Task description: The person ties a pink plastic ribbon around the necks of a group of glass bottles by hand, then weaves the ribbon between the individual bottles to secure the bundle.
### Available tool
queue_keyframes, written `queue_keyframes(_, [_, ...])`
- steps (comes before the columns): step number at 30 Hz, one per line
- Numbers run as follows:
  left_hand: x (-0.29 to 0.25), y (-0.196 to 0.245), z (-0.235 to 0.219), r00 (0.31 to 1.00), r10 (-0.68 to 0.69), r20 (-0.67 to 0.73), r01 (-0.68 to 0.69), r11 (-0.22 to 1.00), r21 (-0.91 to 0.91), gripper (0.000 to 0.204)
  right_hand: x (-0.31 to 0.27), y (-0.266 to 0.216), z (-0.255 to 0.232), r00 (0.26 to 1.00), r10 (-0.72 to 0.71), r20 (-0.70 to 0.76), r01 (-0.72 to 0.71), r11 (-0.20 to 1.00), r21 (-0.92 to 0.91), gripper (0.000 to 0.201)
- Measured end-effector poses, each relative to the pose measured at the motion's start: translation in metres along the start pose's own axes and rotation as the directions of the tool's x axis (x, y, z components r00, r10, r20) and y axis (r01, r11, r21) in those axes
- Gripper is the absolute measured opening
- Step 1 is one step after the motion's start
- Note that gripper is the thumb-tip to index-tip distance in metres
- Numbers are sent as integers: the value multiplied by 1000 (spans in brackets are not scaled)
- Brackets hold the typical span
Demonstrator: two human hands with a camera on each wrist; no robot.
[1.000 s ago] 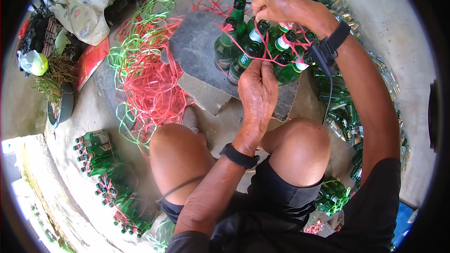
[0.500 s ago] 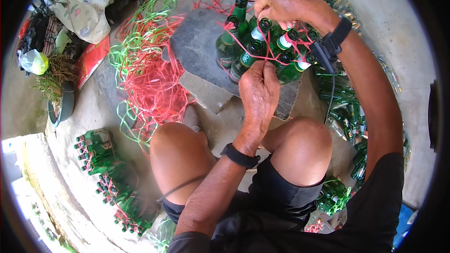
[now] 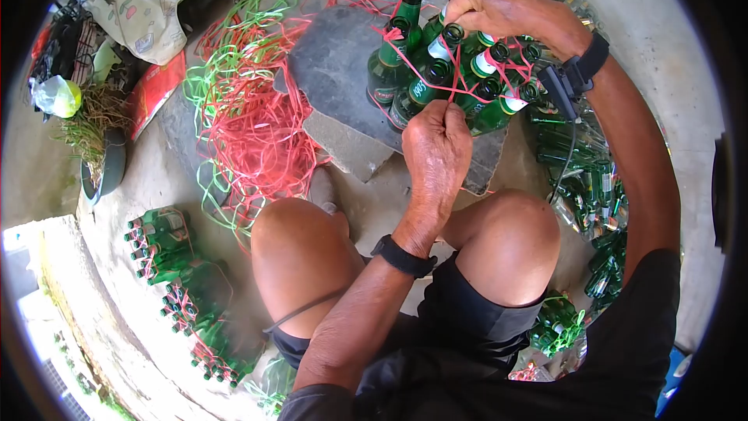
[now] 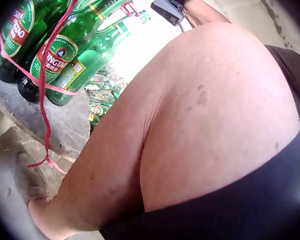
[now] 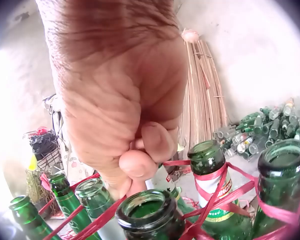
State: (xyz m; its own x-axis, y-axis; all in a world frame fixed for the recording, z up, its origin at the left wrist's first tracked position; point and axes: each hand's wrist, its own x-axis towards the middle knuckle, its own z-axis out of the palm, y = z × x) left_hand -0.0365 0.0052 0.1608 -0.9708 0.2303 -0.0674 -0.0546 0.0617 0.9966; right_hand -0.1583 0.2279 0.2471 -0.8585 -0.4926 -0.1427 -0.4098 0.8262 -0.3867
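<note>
A cluster of green beer bottles (image 3: pixel 382 78) stands upright on a dark stone slab (image 3: pixel 331 70), with pink plastic twine (image 4: pixel 44 105) round their bodies and across their necks. At the near side of the cluster, my left hand (image 3: pixel 438 148) pinches the twine between thumb and forefinger. My right hand (image 3: pixel 502 6) is over the far bottle necks, fingers curled, where a strand of twine runs into its grip. Bottle mouths surround the curled right fingers (image 5: pixel 137 165) in the right wrist view. The left hand is outside the left wrist view.
A tangled heap of pink and green twine (image 3: pixel 253 121) lies left of the slab. Tied bottle bundles (image 3: pixel 162 242) stand at lower left. Loose bottles (image 3: pixel 580 164) are piled along the right. My bare knees (image 3: pixel 510 242) flank the left forearm; a potted plant (image 3: pixel 93 148) stands farther left.
Bottles and both hands appear slightly higher and farther right as the head view shifts. Both hands keep nearly the same grip on the twine.
</note>
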Motion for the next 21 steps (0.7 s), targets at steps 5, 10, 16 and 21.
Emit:
queue_keyframes(5, [-13,-6,-2,1000,21,16,-21,1000,3,26,-16,-8,1,1000,5,5,-5,989,-150,13])
queue_keyframes(10, [-12,-3,-9,999,31,36,-33,998,46,26,-43,-29,10,903,-9,-430,-57,988,-141,14])
queue_keyframes(16, [-15,8,-5,996,94,4,-94,996,-2,26,-81,-89,33,886,161,-435,-168,986,21,20])
queue_keyframes(21, [-7,0,-5,979,201,-16,-201,980,1,28,-88,-98,61,865,160,-476,-149,987,63,23])
